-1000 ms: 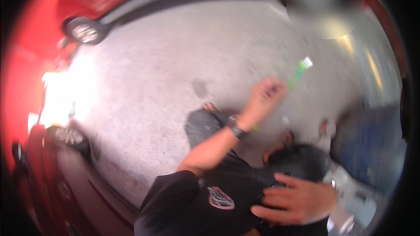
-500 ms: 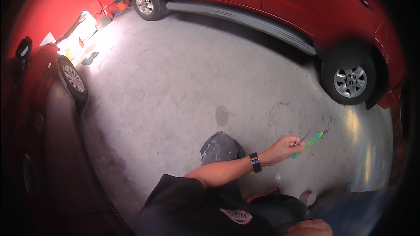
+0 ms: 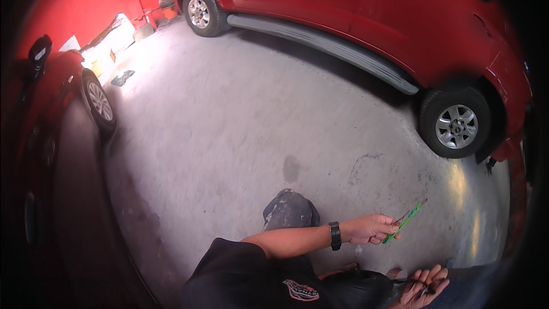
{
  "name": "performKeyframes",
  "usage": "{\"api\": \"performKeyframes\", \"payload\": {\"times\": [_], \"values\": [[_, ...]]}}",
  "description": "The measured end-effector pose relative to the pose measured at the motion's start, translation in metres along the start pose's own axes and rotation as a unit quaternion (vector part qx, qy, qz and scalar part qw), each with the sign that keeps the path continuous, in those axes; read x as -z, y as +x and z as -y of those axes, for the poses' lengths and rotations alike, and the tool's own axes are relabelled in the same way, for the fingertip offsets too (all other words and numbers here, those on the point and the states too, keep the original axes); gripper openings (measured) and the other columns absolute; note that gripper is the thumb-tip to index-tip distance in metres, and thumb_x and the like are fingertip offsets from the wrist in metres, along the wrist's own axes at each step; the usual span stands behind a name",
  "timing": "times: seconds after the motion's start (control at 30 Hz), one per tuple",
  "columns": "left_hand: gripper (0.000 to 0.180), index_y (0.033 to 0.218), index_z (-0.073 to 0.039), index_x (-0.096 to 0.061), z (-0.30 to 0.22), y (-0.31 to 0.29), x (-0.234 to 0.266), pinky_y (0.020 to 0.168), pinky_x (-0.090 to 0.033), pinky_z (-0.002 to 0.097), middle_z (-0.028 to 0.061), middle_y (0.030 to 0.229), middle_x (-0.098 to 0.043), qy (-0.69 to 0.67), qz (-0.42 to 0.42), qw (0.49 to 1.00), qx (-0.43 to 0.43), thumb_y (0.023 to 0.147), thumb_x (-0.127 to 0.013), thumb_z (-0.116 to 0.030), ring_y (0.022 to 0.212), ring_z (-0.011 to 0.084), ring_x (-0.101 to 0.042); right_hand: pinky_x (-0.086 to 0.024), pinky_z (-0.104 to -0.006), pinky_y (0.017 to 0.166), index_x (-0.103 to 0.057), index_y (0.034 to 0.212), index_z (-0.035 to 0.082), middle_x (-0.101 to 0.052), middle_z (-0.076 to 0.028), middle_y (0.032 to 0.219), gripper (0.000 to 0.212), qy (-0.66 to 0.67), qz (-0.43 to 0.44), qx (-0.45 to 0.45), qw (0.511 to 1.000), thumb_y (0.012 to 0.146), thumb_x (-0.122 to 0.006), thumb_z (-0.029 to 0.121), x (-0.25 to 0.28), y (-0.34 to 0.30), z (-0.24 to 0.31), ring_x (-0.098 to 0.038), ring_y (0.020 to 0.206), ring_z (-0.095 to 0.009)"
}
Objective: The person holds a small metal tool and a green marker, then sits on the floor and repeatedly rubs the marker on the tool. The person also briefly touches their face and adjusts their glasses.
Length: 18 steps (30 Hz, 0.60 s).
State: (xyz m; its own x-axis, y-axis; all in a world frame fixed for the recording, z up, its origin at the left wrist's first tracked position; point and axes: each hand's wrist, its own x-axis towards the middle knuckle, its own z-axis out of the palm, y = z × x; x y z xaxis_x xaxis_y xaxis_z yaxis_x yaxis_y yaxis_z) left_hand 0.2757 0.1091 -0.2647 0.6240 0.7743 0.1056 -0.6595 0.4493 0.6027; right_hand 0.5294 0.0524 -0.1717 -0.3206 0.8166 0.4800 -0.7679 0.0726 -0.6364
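Note:
My left hand (image 3: pixel 374 229), with a black watch (image 3: pixel 334 236) on its wrist, is closed on a slim green tool (image 3: pixel 409 220) with a narrow, dark, blade-like tip. A thin dark metal piece (image 3: pixel 404 216) sticks out of the same grip beside it. Low on the right, my right hand (image 3: pixel 422 289) has its fingers curled around something small and dark, which I cannot make out. A small round tin (image 3: pixel 394 273) stands on the floor just left of that hand, partly covered.
My bent knee (image 3: pixel 290 210) in stained dark trousers rises from the grey concrete floor (image 3: pixel 229 126). A red vehicle (image 3: pixel 400 17) with a grey side step (image 3: pixel 326 51) spans the far side. A dark red car (image 3: pixel 46 126) flanks the left. Boxes (image 3: pixel 103 60) sit along the red wall.
My left hand has come down and nearer with the green tool, now turned more edge-on. My right hand has risen into view, and the dark thing in it shows. The whole view has tilted slightly upward.

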Motion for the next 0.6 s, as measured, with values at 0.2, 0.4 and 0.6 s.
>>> {"api": "performKeyframes", "payload": {"times": [0.2,0.4,0.6], "values": [[0.032,0.130,-0.002,-0.055,-0.006,-0.015,-0.013,0.053,-0.028,0.0175,-0.0104,0.081,-0.046,0.101,-0.032,0.992,0.071,0.107,-0.054,-0.024,0.059,-0.0003,-0.031,-0.054,-0.0493,0.088,-0.064,0.087,0.009,-0.064,-0.003,0.076,0.026,-0.037,-0.403,0.038,0.914,0.103,-0.057,0.028,0.013,0.000,-0.067,-0.065,0.078,-0.019],[0.015,0.117,-0.003,-0.056,0.000,-0.019,-0.015,0.054,-0.032,0.0166,0.0234,0.133,-0.059,0.084,-0.048,0.991,0.089,0.106,-0.051,-0.012,0.060,0.0017,-0.033,-0.054,-0.0412,0.087,-0.054,0.098,0.009,-0.060,-0.004,0.085,0.021,0.020,-0.401,0.110,0.909,0.107,-0.050,0.027,0.027,-0.015,-0.104,-0.064,0.082,-0.018],[0.011,0.111,-0.003,-0.056,0.005,-0.014,-0.015,0.052,-0.032,0.0176,0.0273,0.132,-0.059,0.126,-0.067,0.982,0.125,0.105,-0.052,-0.012,0.059,0.0023,-0.033,-0.055,-0.0399,0.091,-0.051,0.103,0.005,-0.061,-0.007,0.088,0.026,-0.067,-0.434,0.105,0.892,0.109,-0.047,0.030,0.029,-0.037,-0.117,-0.068,0.088,-0.021]]}}
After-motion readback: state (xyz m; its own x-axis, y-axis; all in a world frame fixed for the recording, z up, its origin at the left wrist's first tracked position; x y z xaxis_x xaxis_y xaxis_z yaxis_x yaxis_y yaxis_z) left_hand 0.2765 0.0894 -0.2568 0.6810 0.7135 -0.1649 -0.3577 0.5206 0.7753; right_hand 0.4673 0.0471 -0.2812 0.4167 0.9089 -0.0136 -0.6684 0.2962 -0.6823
